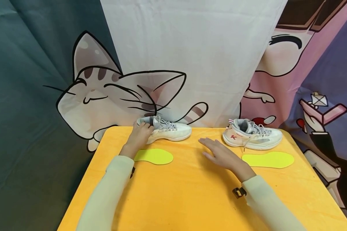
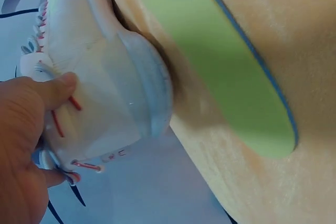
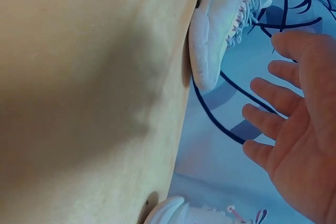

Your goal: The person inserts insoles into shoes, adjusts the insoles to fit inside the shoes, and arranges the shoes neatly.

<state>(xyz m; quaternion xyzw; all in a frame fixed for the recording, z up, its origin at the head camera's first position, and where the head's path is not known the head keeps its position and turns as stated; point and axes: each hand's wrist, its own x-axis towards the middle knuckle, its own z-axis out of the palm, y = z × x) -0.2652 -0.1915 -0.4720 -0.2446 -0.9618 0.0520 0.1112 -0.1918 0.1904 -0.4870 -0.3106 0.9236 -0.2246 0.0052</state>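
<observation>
My left hand (image 1: 139, 136) grips the heel end of a white lace-up sneaker (image 1: 174, 131) at the back left of the table. In the left wrist view its thumb (image 2: 62, 88) presses the outside of the collar, with other fingers inside the opening. A yellow-green insole (image 1: 157, 156) lies just in front of this shoe; its blue edge shows in the left wrist view. My right hand (image 1: 219, 154) hovers with fingers extended and holds nothing, between the two shoes. Nearest to it on the right is the second white sneaker (image 1: 263, 140), with another yellow-green insole (image 1: 269, 159) before it.
Both shoes stand along the far edge of a yellow table (image 1: 179, 195). Right behind that edge hangs a printed cloth (image 1: 202, 48) with a cartoon cat. Dark straps with small devices (image 1: 239, 192) sit at the wrists.
</observation>
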